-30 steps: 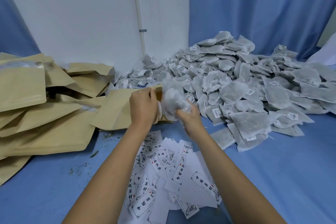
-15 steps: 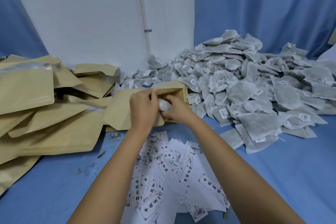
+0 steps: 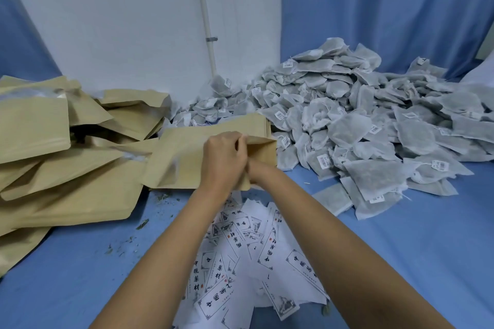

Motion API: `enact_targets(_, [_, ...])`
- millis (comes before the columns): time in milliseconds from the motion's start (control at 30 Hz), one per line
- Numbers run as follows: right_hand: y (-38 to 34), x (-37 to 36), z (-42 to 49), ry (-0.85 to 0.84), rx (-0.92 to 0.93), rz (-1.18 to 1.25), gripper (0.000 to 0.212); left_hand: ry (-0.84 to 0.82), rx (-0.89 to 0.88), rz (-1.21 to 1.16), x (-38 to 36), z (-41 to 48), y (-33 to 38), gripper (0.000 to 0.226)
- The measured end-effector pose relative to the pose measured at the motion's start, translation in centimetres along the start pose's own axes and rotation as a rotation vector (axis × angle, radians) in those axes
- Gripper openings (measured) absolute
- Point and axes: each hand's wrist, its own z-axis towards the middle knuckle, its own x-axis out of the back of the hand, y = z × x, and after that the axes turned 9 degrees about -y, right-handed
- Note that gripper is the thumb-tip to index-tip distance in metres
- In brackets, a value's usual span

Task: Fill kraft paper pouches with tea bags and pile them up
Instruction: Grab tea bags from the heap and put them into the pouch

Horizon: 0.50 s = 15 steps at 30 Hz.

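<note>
I hold an open kraft paper pouch [image 3: 181,149] just above the blue table, its mouth pointing right. My left hand [image 3: 223,159] grips the near edge of the mouth. My right hand [image 3: 257,171] is pushed into the pouch up to the wrist, so its fingers and whatever they hold are hidden. A big heap of white mesh tea bags [image 3: 361,120] with small barcode tags lies to the right. One tea bag [image 3: 332,198] lies apart at the heap's near edge.
A loose pile of kraft pouches [image 3: 53,168] covers the left side. White printed labels [image 3: 254,254] are scattered between my forearms. Tea crumbs [image 3: 141,224] dot the blue cloth. A white wall with a thin pipe [image 3: 205,21] and blue curtains close the back.
My right hand carried a bunch of tea bags from beside the pouch into its mouth and has sunk inside to the wrist. The left hand kept its grip on the mouth.
</note>
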Motion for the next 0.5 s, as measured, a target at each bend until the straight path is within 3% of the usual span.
enact_targets(33, [0.6, 0.4, 0.1, 0.071, 0.111, 0.041, 0.018, 0.014, 0.028, 0.042, 0.2, 0.4, -0.7, 0.022])
enact_targets(100, [2.0, 1.7, -0.3, 0.417, 0.258, 0.316, 0.019, 0.059, 0.106, 0.092, 0.7, 1.5, -1.8, 0.025])
enact_targets(167, [5.2, 3.4, -0.5, 0.893, 0.192, 0.382, 0.016, 0.086, 0.132, 0.096, 1.0, 2.4, -2.2, 0.028])
enact_targets(200, [6.8, 4.0, -0.6, 1.006, 0.042, 0.220, 0.016, 0.083, 0.125, 0.092, 0.9, 2.6, -2.2, 0.030])
enact_targets(233, [8.6, 4.5, -0.5, 0.973, -0.121, 0.045, 0.017, 0.071, 0.118, 0.087, 0.7, 2.7, -2.1, 0.032])
enact_targets(267, [10.1, 5.0, -0.4, 0.835, -0.265, -0.078, 0.026, 0.057, 0.113, 0.082, 0.6, 2.7, -2.0, 0.033])
enact_targets(333, [12.3, 5.4, 0.2, 0.561, -0.456, -0.259, 0.043, 0.038, 0.107, 0.076, 0.2, 2.5, -1.8, 0.033])
enact_targets(367, [12.8, 5.4, 0.3, 0.507, -0.497, -0.305, 0.045, 0.033, 0.105, 0.078, 0.1, 2.5, -1.8, 0.033])
enact_targets(400, [13.0, 5.5, 0.3, 0.554, -0.485, -0.301, 0.044, 0.032, 0.105, 0.081, 0.1, 2.5, -1.8, 0.033])
enact_targets(500, [12.2, 5.6, -0.4, 1.072, -0.172, 0.014, 0.025, 0.052, 0.127, 0.115, 0.2, 2.6, -2.0, 0.032])
